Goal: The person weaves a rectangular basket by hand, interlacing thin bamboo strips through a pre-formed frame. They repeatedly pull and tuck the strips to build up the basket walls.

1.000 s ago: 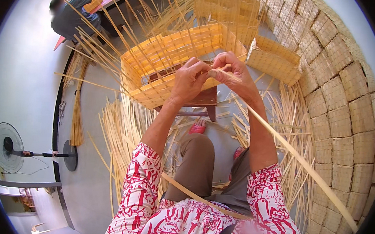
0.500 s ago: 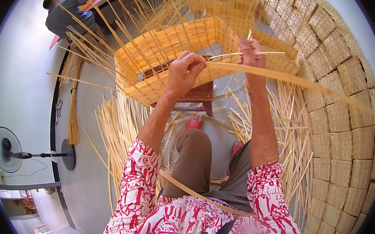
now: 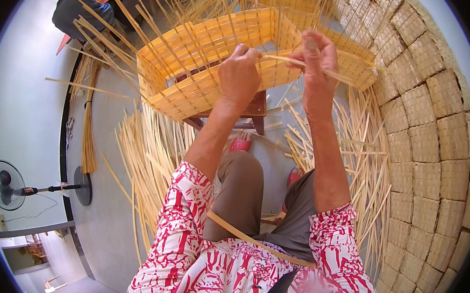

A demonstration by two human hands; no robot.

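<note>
A yellow basket (image 3: 181,100) of woven bamboo strips rests tilted on a dark red wooden stool (image 3: 256,111), with long unwoven strips standing up from its walls. My left hand (image 3: 240,77) is closed at the middle of the near wall, knuckles up, its fingertips hidden behind it. A thin pale strip (image 3: 278,57) runs rightward from beside that hand to my right hand (image 3: 318,57). There my right thumb and fingers pinch the strip, and its loose end sticks out past the palm.
Loose strips (image 3: 152,162) lie in heaps on the floor at both sides of my legs. Stacked woven pieces (image 3: 423,181) line the right. A standing fan (image 3: 6,185) and a strip bundle (image 3: 90,131) are at left. Another person (image 3: 81,13) works at a far-left table.
The wide flat strip that trailed far to the right is no longer seen stretched out there. My right hand has turned and its fingers have shifted. The basket appears slightly higher in view.
</note>
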